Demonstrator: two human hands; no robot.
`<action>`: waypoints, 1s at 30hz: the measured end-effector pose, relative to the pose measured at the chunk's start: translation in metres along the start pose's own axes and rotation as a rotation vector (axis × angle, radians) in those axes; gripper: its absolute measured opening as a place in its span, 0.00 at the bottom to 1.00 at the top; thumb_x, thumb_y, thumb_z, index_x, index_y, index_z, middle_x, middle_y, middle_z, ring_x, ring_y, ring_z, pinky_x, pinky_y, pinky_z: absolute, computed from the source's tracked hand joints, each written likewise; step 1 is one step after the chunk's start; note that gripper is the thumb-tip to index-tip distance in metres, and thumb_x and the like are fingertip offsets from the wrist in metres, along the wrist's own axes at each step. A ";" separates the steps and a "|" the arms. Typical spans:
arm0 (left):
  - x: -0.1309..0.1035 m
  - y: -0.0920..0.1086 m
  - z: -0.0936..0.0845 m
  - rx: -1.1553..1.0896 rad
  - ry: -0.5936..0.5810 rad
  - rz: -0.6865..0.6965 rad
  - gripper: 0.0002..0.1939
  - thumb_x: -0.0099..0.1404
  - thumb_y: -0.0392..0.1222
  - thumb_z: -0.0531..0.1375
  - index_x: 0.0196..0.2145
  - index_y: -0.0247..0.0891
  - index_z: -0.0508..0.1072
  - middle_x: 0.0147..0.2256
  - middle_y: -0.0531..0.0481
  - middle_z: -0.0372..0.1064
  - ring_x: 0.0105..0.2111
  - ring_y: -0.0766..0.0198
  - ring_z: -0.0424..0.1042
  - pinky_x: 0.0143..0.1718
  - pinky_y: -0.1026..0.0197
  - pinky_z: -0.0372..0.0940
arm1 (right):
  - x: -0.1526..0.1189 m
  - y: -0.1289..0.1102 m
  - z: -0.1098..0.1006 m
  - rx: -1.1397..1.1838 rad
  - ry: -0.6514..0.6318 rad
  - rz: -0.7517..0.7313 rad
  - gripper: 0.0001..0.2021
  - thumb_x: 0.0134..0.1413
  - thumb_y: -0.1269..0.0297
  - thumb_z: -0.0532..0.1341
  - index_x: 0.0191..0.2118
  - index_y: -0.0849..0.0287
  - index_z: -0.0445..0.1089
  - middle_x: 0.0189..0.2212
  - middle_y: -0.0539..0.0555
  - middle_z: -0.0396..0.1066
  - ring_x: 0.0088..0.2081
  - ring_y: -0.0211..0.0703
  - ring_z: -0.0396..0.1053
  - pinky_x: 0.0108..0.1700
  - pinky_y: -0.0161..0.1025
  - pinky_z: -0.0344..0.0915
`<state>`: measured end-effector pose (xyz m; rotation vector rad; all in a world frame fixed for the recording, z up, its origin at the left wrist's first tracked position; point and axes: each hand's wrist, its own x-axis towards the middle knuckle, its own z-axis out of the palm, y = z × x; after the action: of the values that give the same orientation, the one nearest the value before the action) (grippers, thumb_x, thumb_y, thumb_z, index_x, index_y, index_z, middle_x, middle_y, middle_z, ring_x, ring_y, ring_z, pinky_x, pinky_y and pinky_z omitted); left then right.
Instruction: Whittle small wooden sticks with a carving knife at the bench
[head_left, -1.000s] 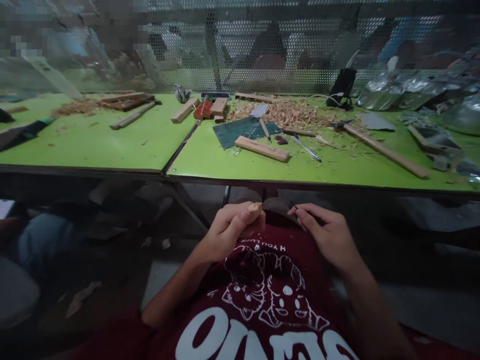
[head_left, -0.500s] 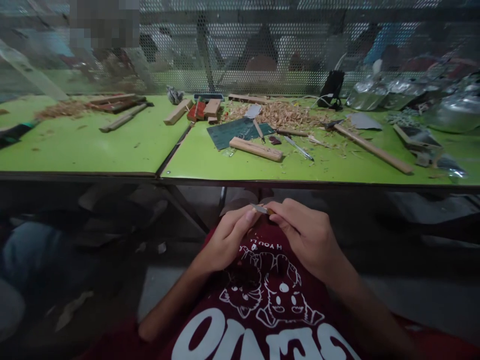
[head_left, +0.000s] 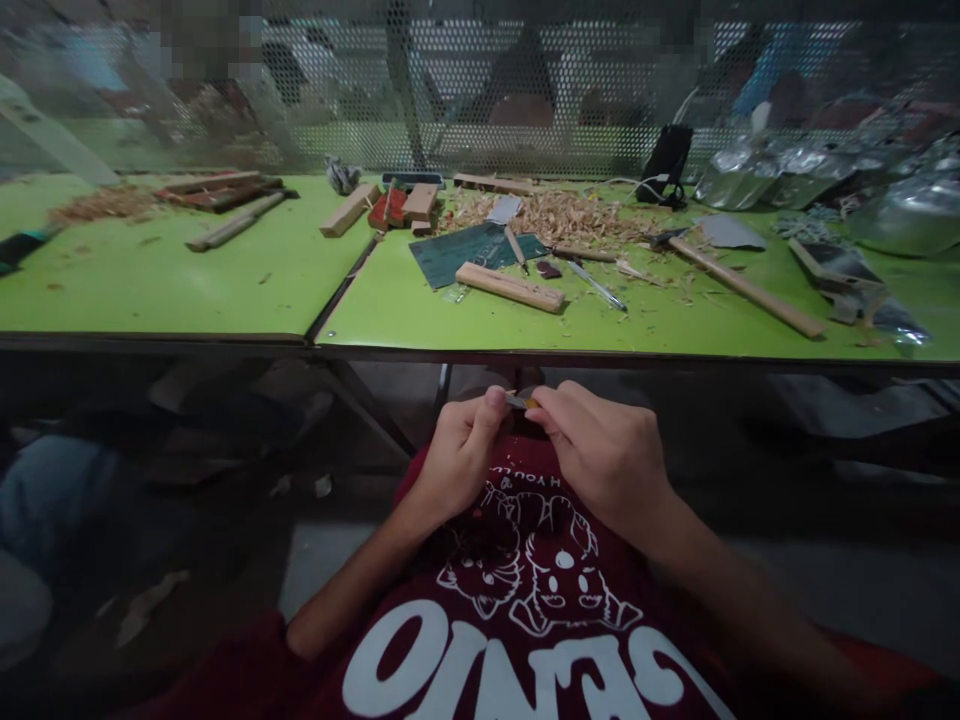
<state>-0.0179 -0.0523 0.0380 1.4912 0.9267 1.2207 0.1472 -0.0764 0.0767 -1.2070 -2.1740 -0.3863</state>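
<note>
Right hand [head_left: 600, 440] pinches a small blade [head_left: 516, 402]; left hand [head_left: 463, 440] grips what looks like a wooden piece [head_left: 512, 391], mostly hidden.
Both sit before the near edge of the surface [head_left: 247, 295]. The blade should be light, stiff, sharp, best held at its yellow end; the piece, light and firm. Past that edge lies 1 wood block [head_left: 510, 288]; sideways looks open.

Counter, lime-green, smooth, dark-edged [head_left: 405, 318], beyond the hands [head_left: 611, 445]. Carries, straight ahead of the hands: one pale rectangular wooden block [head_left: 510, 288]; one slim clear-barrelled pen [head_left: 598, 286]; one flat dark-green mat [head_left: 439, 258]. Farther ahead: one heap of curled tan wood shavings [head_left: 574, 220]. Ahead and right: one long round pale wooden handle [head_left: 750, 288]. Ahead and left: one narrow brown wooden stick [head_left: 236, 222].
</note>
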 end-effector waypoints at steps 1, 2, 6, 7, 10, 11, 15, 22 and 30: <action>0.000 0.000 0.000 -0.001 0.010 0.006 0.32 0.72 0.64 0.49 0.18 0.40 0.50 0.18 0.56 0.46 0.21 0.69 0.45 0.23 0.60 0.47 | 0.000 -0.001 0.000 -0.009 0.010 -0.001 0.12 0.71 0.62 0.55 0.37 0.59 0.72 0.25 0.50 0.71 0.24 0.36 0.63 0.28 0.38 0.51; 0.001 0.001 0.001 -0.003 0.022 0.012 0.33 0.72 0.64 0.49 0.17 0.40 0.50 0.18 0.56 0.46 0.21 0.69 0.45 0.23 0.60 0.47 | 0.001 -0.002 0.001 -0.015 0.020 0.000 0.12 0.71 0.62 0.56 0.37 0.60 0.72 0.25 0.50 0.71 0.25 0.36 0.63 0.28 0.38 0.51; 0.003 0.004 0.002 -0.005 0.036 0.016 0.34 0.70 0.67 0.49 0.16 0.40 0.51 0.17 0.56 0.47 0.19 0.70 0.46 0.23 0.60 0.47 | 0.000 -0.003 0.005 -0.012 0.035 0.013 0.11 0.71 0.63 0.56 0.40 0.61 0.74 0.25 0.50 0.71 0.26 0.37 0.64 0.29 0.38 0.51; 0.004 0.003 0.002 -0.011 0.038 0.008 0.35 0.69 0.69 0.49 0.16 0.40 0.51 0.16 0.56 0.47 0.19 0.70 0.46 0.22 0.60 0.46 | 0.000 -0.003 0.007 -0.011 0.029 0.020 0.11 0.71 0.63 0.56 0.41 0.61 0.74 0.26 0.50 0.71 0.26 0.37 0.65 0.29 0.38 0.51; 0.006 -0.002 0.002 -0.048 0.059 -0.034 0.36 0.67 0.71 0.50 0.15 0.40 0.51 0.16 0.56 0.47 0.19 0.70 0.47 0.22 0.60 0.46 | 0.000 -0.001 0.011 -0.020 0.015 0.041 0.12 0.71 0.62 0.56 0.41 0.60 0.75 0.27 0.50 0.72 0.26 0.37 0.66 0.29 0.39 0.51; 0.007 -0.004 0.002 -0.060 0.065 -0.045 0.36 0.67 0.71 0.51 0.15 0.40 0.51 0.16 0.56 0.47 0.19 0.70 0.47 0.21 0.60 0.46 | 0.001 -0.001 0.012 -0.024 0.010 0.045 0.12 0.71 0.61 0.56 0.41 0.60 0.75 0.27 0.50 0.72 0.27 0.37 0.66 0.29 0.39 0.51; 0.007 -0.009 0.001 -0.101 0.060 -0.045 0.35 0.67 0.68 0.53 0.15 0.39 0.51 0.15 0.57 0.47 0.18 0.70 0.46 0.21 0.60 0.44 | 0.004 -0.001 0.010 -0.042 0.003 0.032 0.14 0.72 0.61 0.55 0.40 0.60 0.75 0.27 0.50 0.72 0.26 0.36 0.65 0.29 0.39 0.51; 0.005 -0.013 -0.001 -0.180 0.052 -0.034 0.33 0.70 0.64 0.53 0.16 0.39 0.53 0.15 0.58 0.45 0.18 0.71 0.44 0.21 0.61 0.40 | 0.008 -0.005 0.005 -0.055 0.015 0.003 0.15 0.72 0.60 0.54 0.37 0.59 0.75 0.26 0.49 0.71 0.26 0.36 0.63 0.28 0.39 0.50; 0.006 -0.013 -0.001 -0.133 0.072 -0.042 0.32 0.70 0.63 0.54 0.17 0.39 0.51 0.17 0.58 0.44 0.18 0.71 0.43 0.21 0.60 0.40 | 0.006 0.001 0.008 -0.081 0.040 -0.003 0.15 0.72 0.60 0.54 0.39 0.59 0.76 0.26 0.49 0.72 0.25 0.36 0.62 0.28 0.40 0.49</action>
<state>-0.0178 -0.0433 0.0269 1.3241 0.9018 1.2868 0.1429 -0.0680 0.0744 -1.2299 -2.1445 -0.4996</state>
